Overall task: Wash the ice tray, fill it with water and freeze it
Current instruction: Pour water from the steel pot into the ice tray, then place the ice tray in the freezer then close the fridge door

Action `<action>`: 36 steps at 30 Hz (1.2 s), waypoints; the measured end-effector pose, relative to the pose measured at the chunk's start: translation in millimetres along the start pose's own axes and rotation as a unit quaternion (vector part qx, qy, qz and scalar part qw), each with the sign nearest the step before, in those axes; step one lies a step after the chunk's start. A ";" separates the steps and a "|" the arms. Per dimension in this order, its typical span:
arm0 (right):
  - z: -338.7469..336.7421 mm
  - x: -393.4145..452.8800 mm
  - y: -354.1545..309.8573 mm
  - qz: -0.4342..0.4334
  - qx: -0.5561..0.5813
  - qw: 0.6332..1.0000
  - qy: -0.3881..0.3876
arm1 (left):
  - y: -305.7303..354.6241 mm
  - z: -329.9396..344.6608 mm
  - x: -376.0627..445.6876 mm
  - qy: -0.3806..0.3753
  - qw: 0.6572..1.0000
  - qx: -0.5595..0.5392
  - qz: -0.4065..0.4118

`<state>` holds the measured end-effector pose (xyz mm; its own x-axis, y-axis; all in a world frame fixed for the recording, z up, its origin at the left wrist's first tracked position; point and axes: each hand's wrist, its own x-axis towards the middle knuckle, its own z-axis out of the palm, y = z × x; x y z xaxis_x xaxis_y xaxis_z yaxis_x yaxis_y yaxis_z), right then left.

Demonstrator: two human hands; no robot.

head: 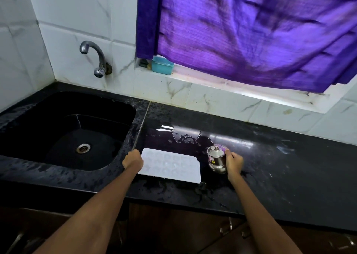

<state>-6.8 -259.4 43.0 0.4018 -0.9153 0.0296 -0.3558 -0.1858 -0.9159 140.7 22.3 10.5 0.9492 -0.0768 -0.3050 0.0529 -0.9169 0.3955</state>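
A white ice tray (171, 165) lies flat on the wet black counter (270, 166), just right of the sink. My left hand (133, 159) grips the tray's left edge. My right hand (234, 163) is wrapped around a small shiny steel pot (216, 160) that stands just right of the tray. The pot has a knobbed top and a small label on its side. I cannot tell whether the tray's cells hold water.
A black sink (63, 130) with a metal drain (83, 148) is at the left, and a chrome tap (94, 58) juts from the tiled wall above it. Puddles lie behind the tray. A teal box (162, 65) sits on the window sill under a purple curtain (251, 31).
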 end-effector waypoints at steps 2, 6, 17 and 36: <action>4.3 0.4 7.0 0.019 0.016 1.000 0.008 | 0.6 -1.3 0.4 0.002 1.000 -0.005 -0.005; 8.0 -5.7 20.6 0.063 0.072 0.995 0.023 | 0.6 -0.6 1.9 0.001 1.000 -0.018 -0.009; 3.5 -20.3 24.9 0.117 0.033 0.979 0.161 | -10.8 2.1 14.3 -0.010 0.997 -0.081 0.007; 62.4 -39.9 36.1 0.085 -0.123 0.980 -0.130 | -16.4 21.3 36.4 -0.025 0.957 -0.276 -0.087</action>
<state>17.0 -207.2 -16.2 0.5089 -0.8248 -0.2464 -0.6153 -0.1483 -0.7742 167.8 26.1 -25.5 0.8958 0.0280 -0.4435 0.3781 -0.5724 0.7276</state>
